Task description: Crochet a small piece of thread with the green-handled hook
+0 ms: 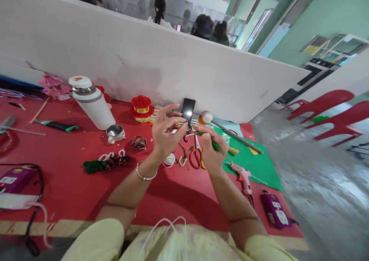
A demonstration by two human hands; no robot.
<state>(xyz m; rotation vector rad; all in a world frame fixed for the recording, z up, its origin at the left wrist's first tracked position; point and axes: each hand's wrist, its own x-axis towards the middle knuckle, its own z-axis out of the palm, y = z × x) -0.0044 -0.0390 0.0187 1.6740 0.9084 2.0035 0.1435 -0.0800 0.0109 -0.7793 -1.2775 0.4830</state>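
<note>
- Our red tabletop (173,199) spreads beneath both forearms.
- Red-handled scissors (195,158) lie just beside our right hand (213,147), whose curled fingers grip a green handle (215,145) against the palm.
- Our left hand (168,132) brings thumb and index close together at a small dark piece (189,126) between the hands; we cannot tell if they pinch it.
- Beyond, we see a phone (188,109) near the white partition (173,68).
</note>
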